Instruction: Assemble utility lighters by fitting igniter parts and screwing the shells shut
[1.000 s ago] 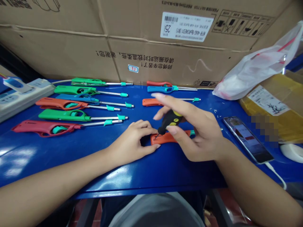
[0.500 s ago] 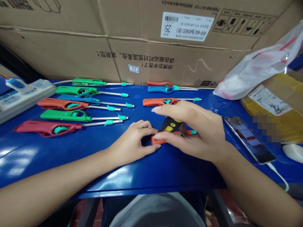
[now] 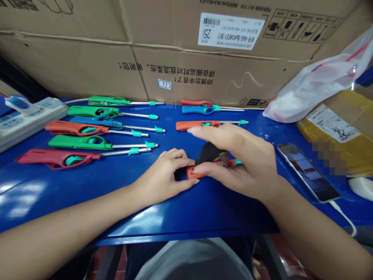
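Note:
On the blue table, an orange long-necked lighter [image 3: 191,173] lies flat with its tip to the right. My left hand [image 3: 163,171] grips its rear end between thumb and fingers. Above the lighter's body, my right hand [image 3: 250,161] is curled around a stubby screwdriver [image 3: 207,154] with a black and yellow handle. The screwdriver's lower end and the middle of the lighter are hidden behind the thumb and fingers. Another orange lighter [image 3: 186,125] lies just beyond my right hand, with a blue lighter [image 3: 190,110] and a red lighter [image 3: 195,103] behind it.
Several lighters, including a red one [image 3: 52,157] and a green one [image 3: 77,142], lie in a row at left beside a white power strip [image 3: 32,120]. A large cardboard box [image 3: 171,50] stands behind. At right are a phone [image 3: 307,171], a plastic bag [image 3: 309,87] and a taped parcel [image 3: 355,147].
The screwdriver handle has turned in my right hand, so its yellow marks now show less. My right thumb has slid slightly to the right. My left hand stays on the lighter.

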### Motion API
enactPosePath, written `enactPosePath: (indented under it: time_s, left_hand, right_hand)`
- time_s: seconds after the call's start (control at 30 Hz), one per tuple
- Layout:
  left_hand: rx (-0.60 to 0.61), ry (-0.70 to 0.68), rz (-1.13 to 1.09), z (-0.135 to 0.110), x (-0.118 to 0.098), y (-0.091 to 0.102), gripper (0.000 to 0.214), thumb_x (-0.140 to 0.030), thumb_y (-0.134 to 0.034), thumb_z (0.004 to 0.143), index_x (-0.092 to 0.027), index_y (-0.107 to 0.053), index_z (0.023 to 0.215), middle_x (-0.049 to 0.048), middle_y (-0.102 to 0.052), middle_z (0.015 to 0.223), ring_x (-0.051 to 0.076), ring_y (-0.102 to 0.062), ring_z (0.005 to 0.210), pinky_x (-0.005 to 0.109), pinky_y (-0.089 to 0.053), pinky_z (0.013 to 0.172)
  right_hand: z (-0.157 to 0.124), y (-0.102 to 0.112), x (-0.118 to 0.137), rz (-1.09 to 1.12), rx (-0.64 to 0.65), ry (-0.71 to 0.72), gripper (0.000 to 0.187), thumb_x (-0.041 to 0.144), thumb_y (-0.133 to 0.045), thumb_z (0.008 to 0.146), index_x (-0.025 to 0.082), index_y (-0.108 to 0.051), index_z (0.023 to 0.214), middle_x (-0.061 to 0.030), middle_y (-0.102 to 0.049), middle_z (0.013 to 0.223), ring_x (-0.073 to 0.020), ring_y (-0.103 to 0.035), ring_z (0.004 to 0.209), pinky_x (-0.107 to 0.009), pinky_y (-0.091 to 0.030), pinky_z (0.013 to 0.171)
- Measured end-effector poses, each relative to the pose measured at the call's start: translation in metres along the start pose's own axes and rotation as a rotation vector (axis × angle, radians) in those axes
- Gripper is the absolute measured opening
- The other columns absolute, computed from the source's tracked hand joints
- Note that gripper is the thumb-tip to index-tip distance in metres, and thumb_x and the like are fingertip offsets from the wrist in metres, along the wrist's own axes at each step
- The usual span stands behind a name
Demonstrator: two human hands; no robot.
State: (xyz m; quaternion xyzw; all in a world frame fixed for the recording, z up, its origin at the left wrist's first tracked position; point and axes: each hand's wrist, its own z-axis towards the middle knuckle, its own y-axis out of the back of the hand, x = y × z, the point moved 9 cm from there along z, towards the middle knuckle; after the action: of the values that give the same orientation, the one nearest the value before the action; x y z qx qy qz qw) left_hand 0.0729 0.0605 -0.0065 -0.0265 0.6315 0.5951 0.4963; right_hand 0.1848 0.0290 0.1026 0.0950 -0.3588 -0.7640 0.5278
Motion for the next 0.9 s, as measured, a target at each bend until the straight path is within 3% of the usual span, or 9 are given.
enactPosePath:
  time_s: [0.07, 0.13, 0.23, 0.33, 0.47, 0.53, 0.63, 0.73, 0.9]
  left_hand:
    - [-0.002, -0.010, 0.008, 0.000, 0.000, 0.000, 0.024, -0.032, -0.075, 0.087, -0.023, -0.073, 0.109, 0.0062, -0.068, 0.106, 0.026, -0.064, 0.101, 0.045, -0.051, 0.095]
    - [-0.005, -0.013, 0.012, -0.001, 0.000, 0.000, 0.021, -0.033, -0.075, 0.087, -0.022, -0.074, 0.106, 0.0064, -0.069, 0.105, 0.027, -0.063, 0.101, 0.046, -0.050, 0.096]
    - [0.000, 0.006, -0.003, 0.000, 0.001, -0.001, 0.022, -0.031, -0.074, 0.087, -0.023, -0.073, 0.107, 0.0059, -0.069, 0.102, 0.027, -0.064, 0.100, 0.045, -0.052, 0.094]
    - [-0.006, 0.009, -0.022, 0.000, 0.000, 0.000, 0.024, -0.031, -0.073, 0.087, -0.023, -0.072, 0.110, 0.0056, -0.069, 0.103, 0.026, -0.065, 0.100, 0.043, -0.053, 0.092]
    - [0.007, 0.000, -0.011, 0.000, -0.001, 0.000, 0.025, -0.031, -0.073, 0.087, -0.023, -0.072, 0.110, 0.0058, -0.068, 0.104, 0.028, -0.064, 0.103, 0.044, -0.052, 0.093]
    - [0.004, -0.006, -0.013, -0.001, -0.002, 0.000, 0.023, -0.031, -0.072, 0.088, -0.022, -0.071, 0.110, 0.0054, -0.068, 0.107, 0.027, -0.064, 0.104, 0.043, -0.052, 0.093]
    - [-0.036, -0.049, 0.001, -0.001, -0.006, 0.003, 0.012, -0.025, -0.070, 0.088, -0.020, -0.071, 0.099, 0.0045, -0.068, 0.105, 0.025, -0.064, 0.101, 0.040, -0.051, 0.087]
    - [-0.043, -0.039, 0.024, 0.000, -0.006, 0.003, 0.009, -0.022, -0.070, 0.086, -0.020, -0.070, 0.095, 0.0036, -0.066, 0.096, 0.024, -0.063, 0.095, 0.040, -0.051, 0.085]
    - [0.002, 0.001, -0.007, 0.000, -0.001, -0.001, 0.019, -0.030, -0.073, 0.087, -0.019, -0.071, 0.103, 0.0067, -0.067, 0.104, 0.027, -0.063, 0.103, 0.044, -0.051, 0.093]
  right_hand:
    - [-0.001, -0.006, -0.003, 0.050, 0.095, -0.027, 0.046, 0.031, -0.051, 0.103, 0.024, -0.047, 0.148, -0.0084, -0.069, 0.132, -0.0214, -0.069, 0.113, -0.035, -0.062, 0.092]
    - [-0.003, -0.011, -0.003, 0.086, 0.169, -0.040, 0.050, 0.025, -0.045, 0.104, 0.025, -0.039, 0.154, -0.0085, -0.065, 0.139, -0.0207, -0.069, 0.116, -0.036, -0.062, 0.093]
    - [-0.002, -0.005, 0.001, 0.006, 0.091, -0.003, 0.039, 0.029, -0.057, 0.101, 0.028, -0.054, 0.140, -0.0033, -0.074, 0.109, -0.0173, -0.073, 0.096, -0.030, -0.061, 0.084]
    - [-0.003, -0.005, 0.002, -0.119, 0.025, 0.007, 0.032, 0.039, -0.065, 0.098, 0.025, -0.062, 0.126, 0.0009, -0.070, 0.084, -0.0142, -0.070, 0.076, -0.025, -0.057, 0.068]
    - [-0.006, -0.017, 0.004, 0.049, 0.112, 0.006, 0.046, 0.025, -0.044, 0.104, 0.024, -0.041, 0.149, -0.0073, -0.070, 0.121, -0.0170, -0.069, 0.096, -0.029, -0.057, 0.074]
    - [-0.007, -0.024, 0.006, 0.110, 0.183, -0.004, 0.053, 0.018, -0.043, 0.101, 0.025, -0.035, 0.153, -0.0075, -0.065, 0.131, -0.0175, -0.067, 0.104, -0.029, -0.057, 0.076]
    - [-0.006, -0.028, 0.006, -0.069, 0.201, -0.026, 0.039, 0.021, -0.052, 0.100, 0.029, -0.052, 0.139, -0.0004, -0.070, 0.103, -0.0147, -0.067, 0.083, -0.025, -0.050, 0.062]
    - [-0.004, -0.024, 0.005, -0.255, 0.132, -0.045, 0.025, 0.030, -0.058, 0.100, 0.029, -0.061, 0.125, 0.0037, -0.062, 0.077, -0.0140, -0.063, 0.070, -0.025, -0.042, 0.052]
    - [-0.006, -0.024, 0.006, 0.070, 0.137, 0.006, 0.046, 0.018, -0.043, 0.103, 0.025, -0.041, 0.149, -0.0045, -0.068, 0.122, -0.0150, -0.068, 0.099, -0.027, -0.055, 0.073]
